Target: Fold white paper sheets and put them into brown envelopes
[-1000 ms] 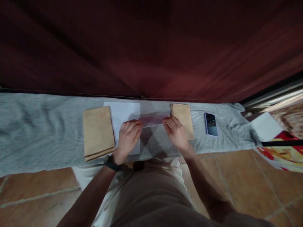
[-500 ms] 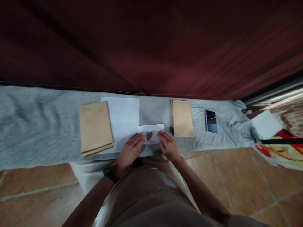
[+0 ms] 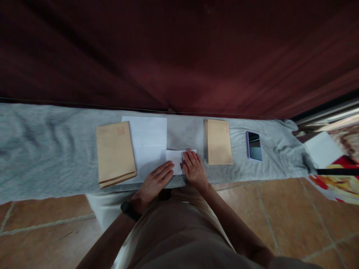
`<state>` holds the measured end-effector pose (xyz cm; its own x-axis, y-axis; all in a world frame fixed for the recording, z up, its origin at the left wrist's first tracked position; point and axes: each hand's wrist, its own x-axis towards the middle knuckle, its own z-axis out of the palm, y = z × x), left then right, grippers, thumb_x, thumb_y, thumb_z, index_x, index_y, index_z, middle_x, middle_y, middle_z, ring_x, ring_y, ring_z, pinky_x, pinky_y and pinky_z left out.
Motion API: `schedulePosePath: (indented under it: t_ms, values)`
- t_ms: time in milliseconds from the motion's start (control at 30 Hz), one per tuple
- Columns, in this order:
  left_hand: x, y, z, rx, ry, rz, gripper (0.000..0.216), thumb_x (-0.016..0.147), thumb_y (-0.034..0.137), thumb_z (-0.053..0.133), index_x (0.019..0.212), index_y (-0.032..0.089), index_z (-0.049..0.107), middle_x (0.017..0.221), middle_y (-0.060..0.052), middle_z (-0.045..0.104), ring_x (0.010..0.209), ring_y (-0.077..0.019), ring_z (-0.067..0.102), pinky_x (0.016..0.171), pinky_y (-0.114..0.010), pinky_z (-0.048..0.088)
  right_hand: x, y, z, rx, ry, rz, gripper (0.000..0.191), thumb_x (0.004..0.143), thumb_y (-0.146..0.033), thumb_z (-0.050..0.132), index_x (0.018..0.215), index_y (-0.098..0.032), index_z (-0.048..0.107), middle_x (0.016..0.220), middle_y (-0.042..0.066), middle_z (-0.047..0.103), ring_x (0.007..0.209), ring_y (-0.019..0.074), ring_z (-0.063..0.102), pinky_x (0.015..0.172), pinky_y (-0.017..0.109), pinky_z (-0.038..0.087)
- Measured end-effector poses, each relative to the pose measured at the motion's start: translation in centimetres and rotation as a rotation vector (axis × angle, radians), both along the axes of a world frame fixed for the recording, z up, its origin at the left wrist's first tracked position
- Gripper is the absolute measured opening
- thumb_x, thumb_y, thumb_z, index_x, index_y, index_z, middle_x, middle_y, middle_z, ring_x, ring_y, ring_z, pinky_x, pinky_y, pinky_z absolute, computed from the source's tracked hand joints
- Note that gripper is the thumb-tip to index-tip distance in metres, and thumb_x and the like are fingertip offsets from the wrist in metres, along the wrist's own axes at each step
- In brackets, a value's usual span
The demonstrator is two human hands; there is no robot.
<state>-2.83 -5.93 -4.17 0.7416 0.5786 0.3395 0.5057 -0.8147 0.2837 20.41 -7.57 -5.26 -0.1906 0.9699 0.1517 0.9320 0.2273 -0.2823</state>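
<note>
A small white paper rectangle [image 3: 177, 157], apparently folded, lies at the near edge of the cloth-covered surface. My left hand [image 3: 157, 179] rests on its left end, fingers extended and close together. Across its right part my right hand [image 3: 194, 168] lies flat with the fingers slightly spread, hiding much of that side. Larger white sheets [image 3: 148, 130] lie just beyond and left of my left hand. A stack of brown envelopes [image 3: 114, 153] partly overlaps their left side. Smaller brown envelopes [image 3: 219, 142] lie to the right of my right hand.
A phone [image 3: 254, 147] with a purple edge lies farther right on the grey cloth [image 3: 50, 157]. Dark red fabric [image 3: 179, 56] rises behind the surface. At the far right are a white box-like item [image 3: 324, 149] and a red-and-yellow printed package [image 3: 336, 183].
My right hand has gone from pinching the paper's right side to lying flat across it. A dark heart-shaped patch seen on the paper before is no longer visible. The view has shifted slightly.
</note>
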Motion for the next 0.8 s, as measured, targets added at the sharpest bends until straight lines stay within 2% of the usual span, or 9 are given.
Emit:
schedulePosePath:
  t_ms: [167, 267, 333, 400, 500, 633, 800]
  values:
    - [-0.1, 0.1, -0.3, -0.094, 0.007, 0.050, 0.037, 0.091, -0.002, 0.042, 0.114, 0.014, 0.068, 0.134, -0.013, 0.068, 0.134, -0.0220, 0.058, 0.110, -0.039, 0.054, -0.2, -0.2, -0.2, -0.001, -0.031, -0.036, 0.052, 0.106, -0.034, 0.043, 0.155, -0.015, 0.044, 0.165, 0.014, 0.036, 0.153, 0.0291, 0.033, 0.124, 0.049, 0.030]
    - [0.3, 0.1, 0.0, -0.120, 0.011, 0.107, 0.039, 0.090, -0.002, 0.043, 0.109, 0.017, 0.071, 0.130, -0.010, 0.071, 0.128, -0.0232, 0.063, 0.114, -0.045, 0.050, -0.4, -0.3, -0.3, 0.002, -0.040, -0.062, 0.052, 0.106, -0.035, 0.045, 0.155, -0.018, 0.044, 0.166, 0.014, 0.032, 0.154, 0.0307, 0.031, 0.123, 0.051, 0.031]
    - [1.3, 0.3, 0.3, -0.141, 0.012, 0.197, 0.037, 0.092, 0.002, 0.043, 0.109, 0.018, 0.072, 0.130, -0.010, 0.071, 0.127, -0.0239, 0.063, 0.117, -0.047, 0.047, -0.5, -0.3, -0.3, 0.007, -0.041, -0.068, 0.052, 0.106, -0.035, 0.045, 0.155, -0.019, 0.044, 0.167, 0.015, 0.031, 0.154, 0.0312, 0.031, 0.123, 0.051, 0.031]
    - [2.8, 0.6, 0.5, -0.154, 0.025, 0.297, 0.037, 0.097, 0.010, 0.043, 0.121, 0.016, 0.070, 0.139, -0.013, 0.065, 0.134, -0.0253, 0.058, 0.119, -0.047, 0.044, -0.6, -0.4, -0.2, 0.014, -0.038, -0.069, 0.052, 0.106, -0.034, 0.045, 0.155, -0.019, 0.044, 0.167, 0.015, 0.031, 0.154, 0.0311, 0.030, 0.123, 0.051, 0.031]
    - [5.4, 1.2, 0.3, -0.134, 0.104, 0.380, 0.046, 0.102, 0.024, 0.044, 0.143, 0.008, 0.056, 0.157, -0.019, 0.048, 0.148, -0.0305, 0.042, 0.123, -0.051, 0.036, -0.6, -0.4, -0.2, 0.021, -0.025, -0.063, 0.051, 0.105, -0.033, 0.046, 0.155, -0.018, 0.045, 0.167, 0.016, 0.031, 0.154, 0.0304, 0.029, 0.123, 0.051, 0.031]
    - [7.0, 1.5, -0.5, -0.124, 0.183, 0.415, 0.056, 0.104, 0.037, 0.041, 0.152, 0.008, 0.045, 0.163, -0.019, 0.038, 0.154, -0.0318, 0.032, 0.126, -0.054, 0.028, 0.1, 0.2, -0.2, 0.013, 0.023, -0.060, 0.048, 0.106, -0.030, 0.042, 0.151, -0.016, 0.049, 0.162, 0.013, 0.040, 0.152, 0.0285, 0.033, 0.123, 0.049, 0.033]
    - [6.5, 1.5, -0.7, -0.116, 0.201, 0.394, 0.061, 0.104, 0.043, 0.039, 0.154, 0.008, 0.043, 0.164, -0.018, 0.036, 0.155, -0.0307, 0.030, 0.127, -0.053, 0.026, 1.0, 2.1, 0.5, 0.007, 0.061, -0.093, 0.044, 0.106, -0.023, 0.037, 0.144, -0.012, 0.057, 0.143, 0.013, 0.060, 0.135, 0.0263, 0.051, 0.120, 0.045, 0.039]
